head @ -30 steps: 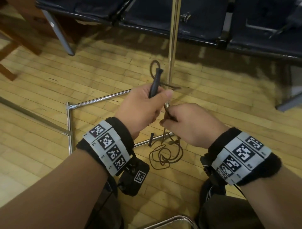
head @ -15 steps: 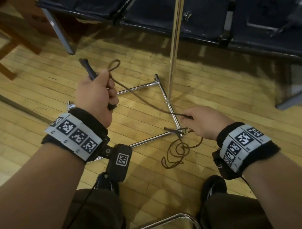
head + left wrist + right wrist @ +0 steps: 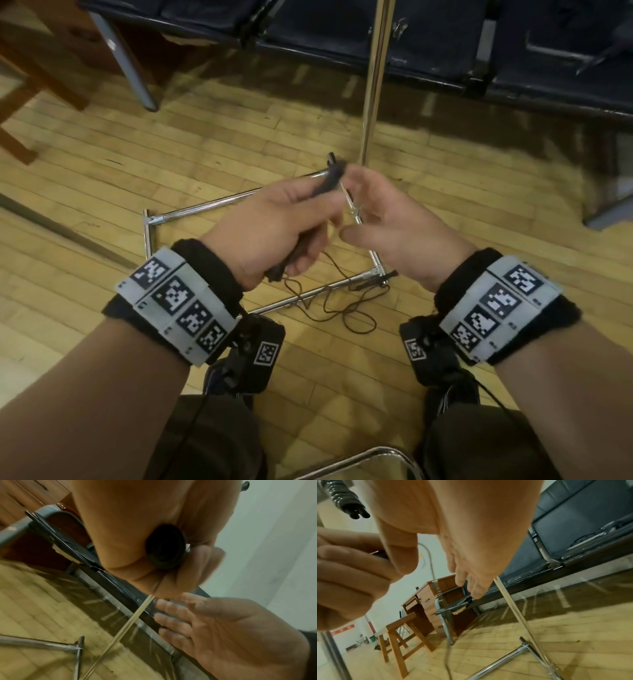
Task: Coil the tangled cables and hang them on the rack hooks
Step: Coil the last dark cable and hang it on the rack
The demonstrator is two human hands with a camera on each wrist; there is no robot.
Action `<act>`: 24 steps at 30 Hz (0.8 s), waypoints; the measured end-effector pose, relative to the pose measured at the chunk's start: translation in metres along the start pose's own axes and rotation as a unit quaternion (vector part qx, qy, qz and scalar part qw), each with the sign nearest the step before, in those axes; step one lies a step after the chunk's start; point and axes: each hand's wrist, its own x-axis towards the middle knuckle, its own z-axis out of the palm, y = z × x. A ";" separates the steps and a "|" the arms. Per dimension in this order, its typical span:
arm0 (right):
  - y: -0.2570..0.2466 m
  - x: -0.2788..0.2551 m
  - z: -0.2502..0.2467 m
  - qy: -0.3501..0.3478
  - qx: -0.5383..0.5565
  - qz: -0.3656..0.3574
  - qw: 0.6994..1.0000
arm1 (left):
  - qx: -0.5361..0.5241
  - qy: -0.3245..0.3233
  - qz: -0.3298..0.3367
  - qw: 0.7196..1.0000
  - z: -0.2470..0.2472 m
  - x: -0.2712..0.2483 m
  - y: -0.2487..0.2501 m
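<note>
Dim, warm indoor light; motion blur in both wrist views, wide-angle bending at edges.

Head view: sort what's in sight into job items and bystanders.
Job items: black cable plug held in left hand; thin brown cable on floor; chrome rack pole; rack base; right hand.

Bystanders: dark bench seats; wooden stool.

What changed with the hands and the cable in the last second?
The left hand, still gripping the black plug, swung out to the left, then back to the middle. The right hand let go of the thin cable and opened. The rack base stayed put.
</note>
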 end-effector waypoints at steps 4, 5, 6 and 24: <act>-0.009 -0.003 0.003 0.004 0.069 -0.064 0.996 | 0.000 -0.063 0.041 0.997 0.005 -0.002 0.004; -0.008 -0.005 0.002 -0.002 0.073 -0.060 0.996 | -0.030 -0.057 0.057 0.996 0.004 -0.002 0.006; -0.006 -0.005 0.003 -0.010 0.059 -0.044 0.997 | -0.079 -0.049 0.068 0.993 0.002 -0.003 0.009; -0.009 -0.007 0.000 -0.036 -0.217 0.036 0.975 | 0.093 0.096 0.002 0.991 0.027 0.004 0.000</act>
